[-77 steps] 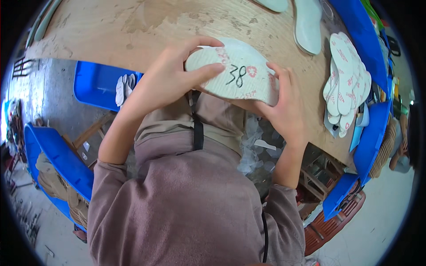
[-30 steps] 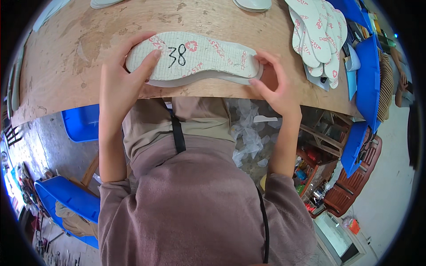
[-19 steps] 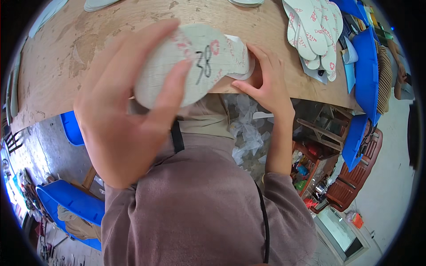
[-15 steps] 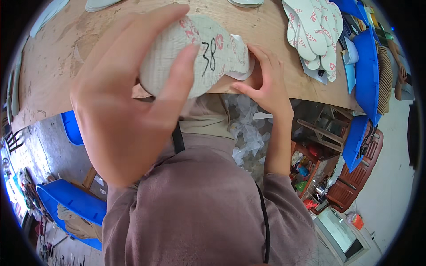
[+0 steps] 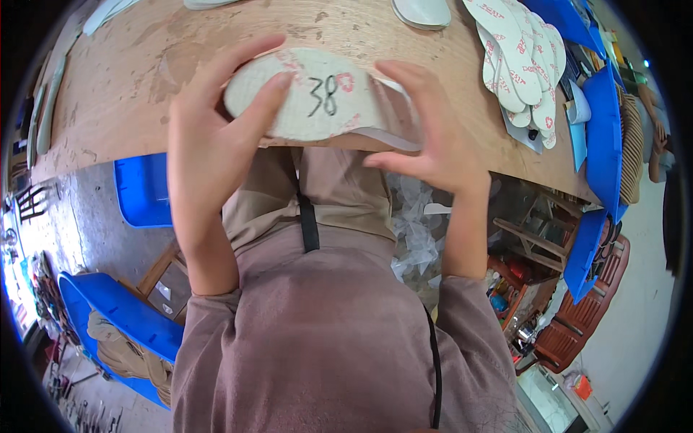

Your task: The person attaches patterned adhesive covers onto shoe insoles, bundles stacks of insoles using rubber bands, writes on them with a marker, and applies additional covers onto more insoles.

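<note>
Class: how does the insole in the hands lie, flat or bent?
Bent. The insole curves between both hands, its right end peeling from the layer beneath.

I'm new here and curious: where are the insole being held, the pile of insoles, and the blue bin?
held insole (image 5: 317,108), head view, on its grey middle.
pile of insoles (image 5: 523,61), head view, on a top insole.
blue bin (image 5: 141,191), head view, on its inner wall.

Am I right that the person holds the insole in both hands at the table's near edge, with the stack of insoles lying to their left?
Not quite: the stack of insoles lies to their right, as the head view shows. Both hands, left hand and right hand, do hold the insole at the table edge.
</note>
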`<control>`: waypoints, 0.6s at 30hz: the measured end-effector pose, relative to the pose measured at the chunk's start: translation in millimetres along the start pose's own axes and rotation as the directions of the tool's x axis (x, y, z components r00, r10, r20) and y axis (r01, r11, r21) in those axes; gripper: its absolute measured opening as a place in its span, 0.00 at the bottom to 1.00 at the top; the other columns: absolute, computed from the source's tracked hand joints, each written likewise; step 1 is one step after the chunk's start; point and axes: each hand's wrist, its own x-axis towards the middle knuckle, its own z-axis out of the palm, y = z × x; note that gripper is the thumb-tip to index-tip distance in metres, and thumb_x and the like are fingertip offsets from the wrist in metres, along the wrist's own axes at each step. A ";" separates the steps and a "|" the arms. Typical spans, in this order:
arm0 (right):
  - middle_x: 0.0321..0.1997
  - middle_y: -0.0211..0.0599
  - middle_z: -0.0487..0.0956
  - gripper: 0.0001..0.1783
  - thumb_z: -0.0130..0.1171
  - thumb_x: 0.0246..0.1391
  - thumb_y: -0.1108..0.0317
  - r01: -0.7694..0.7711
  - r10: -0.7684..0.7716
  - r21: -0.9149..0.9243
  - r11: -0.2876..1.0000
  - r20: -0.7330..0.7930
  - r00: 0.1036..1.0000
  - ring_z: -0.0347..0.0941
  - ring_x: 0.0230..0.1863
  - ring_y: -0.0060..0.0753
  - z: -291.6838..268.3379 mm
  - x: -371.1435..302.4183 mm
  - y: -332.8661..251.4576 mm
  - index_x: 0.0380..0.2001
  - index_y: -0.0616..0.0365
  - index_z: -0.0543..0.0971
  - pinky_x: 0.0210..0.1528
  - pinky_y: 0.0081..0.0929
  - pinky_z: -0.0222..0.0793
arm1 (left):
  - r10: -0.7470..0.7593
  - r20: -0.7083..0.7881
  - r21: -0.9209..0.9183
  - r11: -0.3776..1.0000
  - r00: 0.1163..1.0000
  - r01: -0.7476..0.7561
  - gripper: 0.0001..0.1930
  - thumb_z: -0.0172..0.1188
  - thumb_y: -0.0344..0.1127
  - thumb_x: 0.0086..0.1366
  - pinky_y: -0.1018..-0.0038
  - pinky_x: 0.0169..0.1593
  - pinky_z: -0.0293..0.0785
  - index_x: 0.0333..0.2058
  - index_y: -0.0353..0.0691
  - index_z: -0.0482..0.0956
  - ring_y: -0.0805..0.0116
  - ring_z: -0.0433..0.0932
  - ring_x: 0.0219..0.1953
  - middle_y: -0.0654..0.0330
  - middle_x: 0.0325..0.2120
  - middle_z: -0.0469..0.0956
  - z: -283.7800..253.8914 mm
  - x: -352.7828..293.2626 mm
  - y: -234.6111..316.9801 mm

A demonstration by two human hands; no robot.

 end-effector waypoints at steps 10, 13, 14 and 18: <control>0.47 0.38 0.72 0.33 0.67 0.48 0.68 0.020 0.281 0.594 0.805 -0.409 0.868 0.70 0.45 0.31 29.5 -6.5 26.5 0.58 0.61 0.68 0.50 0.29 0.68 | -0.034 0.332 0.075 0.997 0.943 0.010 0.21 0.54 0.38 0.69 0.65 0.55 0.70 0.56 0.32 0.69 0.58 0.77 0.48 0.51 0.46 0.80 0.5 -19.1 -58.8; 0.45 0.37 0.72 0.29 0.58 0.57 0.64 0.223 0.318 0.652 0.725 -0.603 0.731 0.68 0.43 0.30 14.8 -10.6 31.8 0.60 0.63 0.66 0.49 0.32 0.68 | 0.192 0.270 0.287 0.919 0.944 -0.269 0.16 0.53 0.33 0.67 0.61 0.61 0.65 0.52 0.34 0.72 0.55 0.77 0.48 0.55 0.45 0.81 2.9 -25.8 -76.3; 0.45 0.37 0.72 0.29 0.58 0.57 0.64 0.222 0.316 0.646 0.730 -0.607 0.729 0.68 0.43 0.30 8.4 -15.8 32.6 0.60 0.63 0.66 0.49 0.32 0.68 | 0.243 0.236 0.334 0.889 0.941 -0.313 0.14 0.53 0.31 0.66 0.60 0.62 0.64 0.50 0.34 0.73 0.55 0.77 0.48 0.56 0.44 0.82 3.3 -27.2 -76.9; 0.40 0.36 0.70 0.19 0.44 0.63 0.61 0.474 0.553 0.659 0.583 -0.750 0.362 0.67 0.40 0.34 -29.2 -65.9 51.5 0.53 0.62 0.67 0.50 0.38 0.68 | 0.258 0.234 0.375 0.865 0.937 -0.332 0.15 0.53 0.30 0.67 0.65 0.56 0.67 0.52 0.35 0.73 0.57 0.76 0.49 0.58 0.47 0.81 -3.6 -27.6 -85.1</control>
